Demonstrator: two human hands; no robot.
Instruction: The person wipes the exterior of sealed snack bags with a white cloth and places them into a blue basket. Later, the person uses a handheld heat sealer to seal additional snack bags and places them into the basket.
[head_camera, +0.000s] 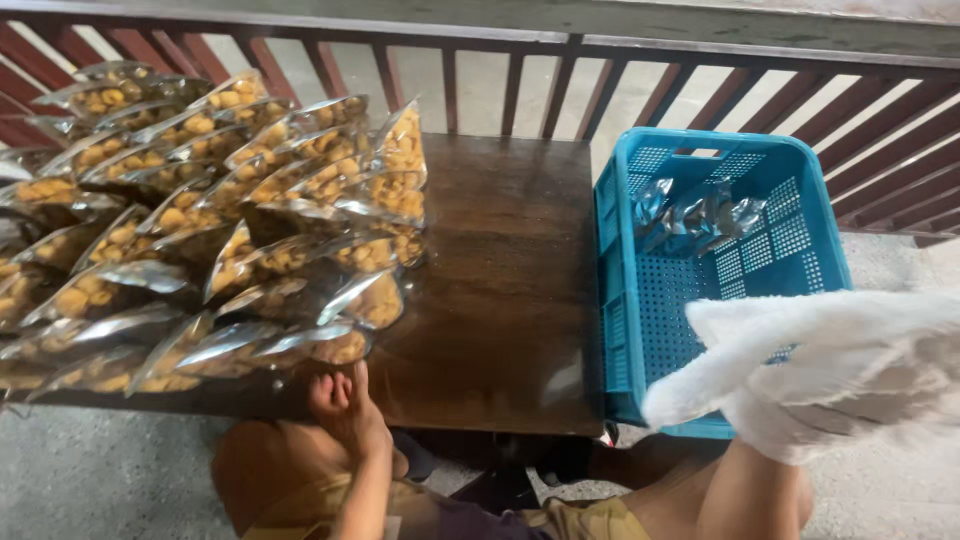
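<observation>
A heap of clear and silver pouches filled with yellow snack pieces (200, 220) covers the left half of a dark wooden table (500, 290). My bare left hand (345, 400) rests at the table's near edge, fingers curled just under the closest pouches, holding nothing that I can see. My right hand (810, 375) wears a white fabric glove and hovers over the near right corner of a blue plastic crate (620, 300), fingers spread and empty. A few silver pouches (695, 215) lie inside the crate at its far side.
A dark red wooden railing (560, 90) runs behind the table and crate. Grey concrete floor (110, 475) lies below the table's near edge. My bare knees (260, 470) show at the bottom.
</observation>
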